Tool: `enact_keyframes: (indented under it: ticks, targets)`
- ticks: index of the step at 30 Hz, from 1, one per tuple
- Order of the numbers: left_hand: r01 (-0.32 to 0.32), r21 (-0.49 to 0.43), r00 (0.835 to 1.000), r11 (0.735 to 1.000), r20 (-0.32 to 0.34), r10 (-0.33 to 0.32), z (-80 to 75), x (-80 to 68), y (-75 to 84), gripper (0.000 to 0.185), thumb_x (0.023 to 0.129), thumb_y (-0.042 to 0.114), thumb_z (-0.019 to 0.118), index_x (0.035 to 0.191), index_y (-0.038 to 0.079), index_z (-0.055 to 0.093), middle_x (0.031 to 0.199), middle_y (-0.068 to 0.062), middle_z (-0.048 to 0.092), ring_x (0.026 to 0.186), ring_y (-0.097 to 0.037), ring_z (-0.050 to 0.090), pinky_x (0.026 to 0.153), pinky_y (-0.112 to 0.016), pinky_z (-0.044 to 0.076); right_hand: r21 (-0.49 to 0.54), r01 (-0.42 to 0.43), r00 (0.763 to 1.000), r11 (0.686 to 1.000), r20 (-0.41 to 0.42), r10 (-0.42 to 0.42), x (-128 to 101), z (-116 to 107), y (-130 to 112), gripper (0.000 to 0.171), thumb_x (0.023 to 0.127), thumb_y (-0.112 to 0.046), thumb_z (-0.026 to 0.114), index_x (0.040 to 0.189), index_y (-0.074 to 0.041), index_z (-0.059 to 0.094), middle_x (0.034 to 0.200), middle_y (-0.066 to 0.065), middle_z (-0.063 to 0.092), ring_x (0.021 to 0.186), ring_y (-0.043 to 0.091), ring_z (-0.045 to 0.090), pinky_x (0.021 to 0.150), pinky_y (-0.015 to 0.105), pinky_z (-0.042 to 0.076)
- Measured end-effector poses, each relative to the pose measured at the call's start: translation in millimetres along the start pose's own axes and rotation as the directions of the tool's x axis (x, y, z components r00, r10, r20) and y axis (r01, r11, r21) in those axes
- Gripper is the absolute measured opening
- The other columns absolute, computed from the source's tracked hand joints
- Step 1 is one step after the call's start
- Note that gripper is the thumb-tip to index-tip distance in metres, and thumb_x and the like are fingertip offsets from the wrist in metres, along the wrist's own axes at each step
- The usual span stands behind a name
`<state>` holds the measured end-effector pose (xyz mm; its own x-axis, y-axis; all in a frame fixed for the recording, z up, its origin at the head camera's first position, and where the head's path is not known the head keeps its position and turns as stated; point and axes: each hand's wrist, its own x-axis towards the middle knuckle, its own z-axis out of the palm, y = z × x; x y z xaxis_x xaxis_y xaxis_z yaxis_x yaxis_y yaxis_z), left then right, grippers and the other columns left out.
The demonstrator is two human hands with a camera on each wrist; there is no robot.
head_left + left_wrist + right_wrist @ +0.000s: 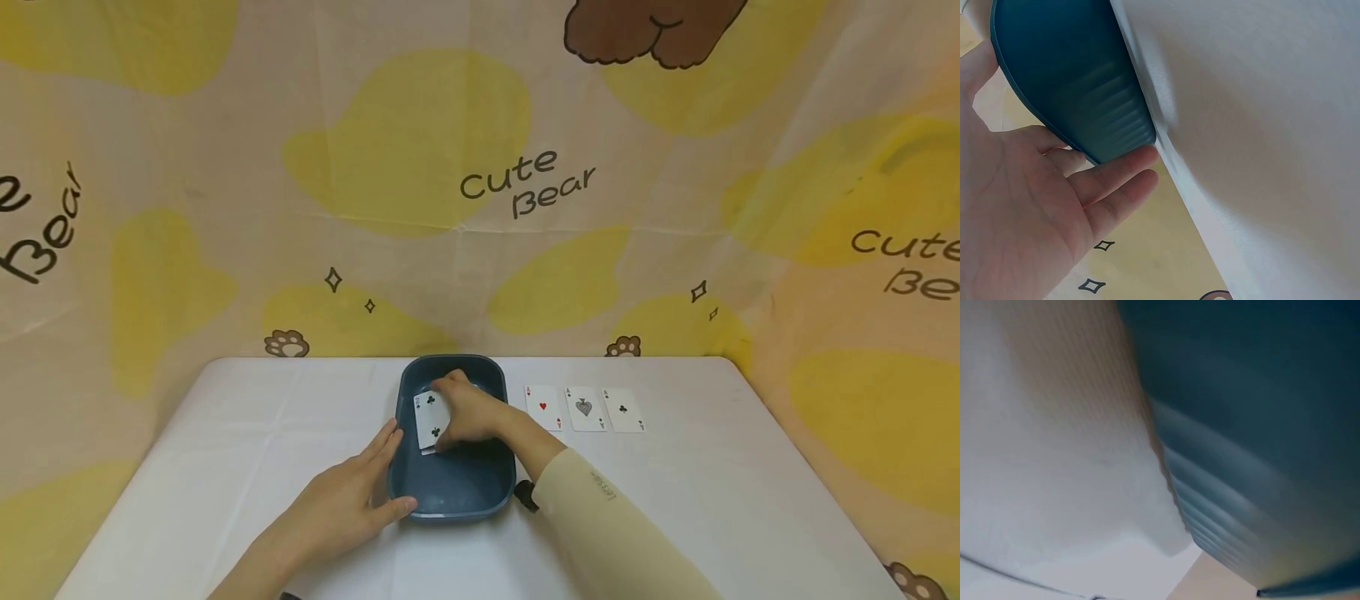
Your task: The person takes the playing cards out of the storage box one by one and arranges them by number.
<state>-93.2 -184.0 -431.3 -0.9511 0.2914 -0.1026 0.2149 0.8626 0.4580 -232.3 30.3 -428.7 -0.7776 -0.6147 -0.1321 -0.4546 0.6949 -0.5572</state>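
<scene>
A dark blue plastic basin stands on the white table. My right hand reaches into it and pinches playing cards by their edges. The two of clubs faces up on top, with the edge of another card below it. My left hand rests against the basin's left side, its fingers extended along the outer wall and the thumb at the rim. In the left wrist view, that hand has two fingertips by the ribbed wall. From the right wrist, the ribbed outer wall shows, while the right hand is hidden.
Face up right of the basin lie the ace of hearts, the ace of spades and the ace of clubs in a row. A patterned cloth hangs behind the table. Under the right sleeve is a small black object.
</scene>
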Motion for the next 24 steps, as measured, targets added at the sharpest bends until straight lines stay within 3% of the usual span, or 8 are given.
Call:
enact_keyframes:
  ticks: [6,13,20,24]
  targets:
    - [-0.002,0.004,1.000,1.000,0.003,0.002,-0.3,-0.4,-0.4,0.100,0.091,0.068,0.069,0.167,0.015,0.030,0.173,0.001,0.022,0.133,-0.039,0.059,0.100,-0.061,0.052,-0.014,0.057,0.998,0.998,-0.021,-0.057,-9,-11,-3,0.095,0.070,-0.024,0.100,0.149,-0.003,0.053,0.145,0.015,0.050,0.112,0.021,0.058,0.098,0.031,0.051]
    - [0.012,0.001,1.000,1.000,0.013,-0.012,0.0,0.0,-0.3,0.101,0.090,0.069,0.069,0.167,0.016,0.030,0.174,0.003,0.021,0.133,-0.039,0.059,0.101,-0.061,0.051,0.017,0.088,0.996,0.996,-0.030,-0.087,-24,-25,-6,0.097,0.069,-0.023,0.100,0.150,0.001,0.052,0.146,0.017,0.048,0.118,0.023,0.056,0.102,0.035,0.050]
    - [0.002,0.007,1.000,1.000,-0.005,-0.002,0.5,-1.0,-1.1,0.100,0.091,0.069,0.068,0.167,0.015,0.030,0.174,0.004,0.019,0.132,-0.038,0.060,0.101,-0.060,0.051,0.086,0.108,0.993,0.990,-0.047,-0.104,-42,-36,-1,0.099,0.070,-0.021,0.100,0.152,0.003,0.049,0.147,0.016,0.046,0.100,0.022,0.057,0.082,0.030,0.053]
    - [0.006,0.004,1.000,1.000,-0.005,-0.006,0.9,-1.0,-0.7,0.100,0.091,0.069,0.068,0.167,0.015,0.030,0.174,0.003,0.020,0.133,-0.039,0.059,0.101,-0.061,0.051,0.121,0.115,0.992,0.986,-0.068,-0.107,-51,-40,3,0.098,0.070,-0.018,0.100,0.151,0.003,0.050,0.145,0.014,0.048,0.098,0.023,0.056,0.080,0.030,0.053]
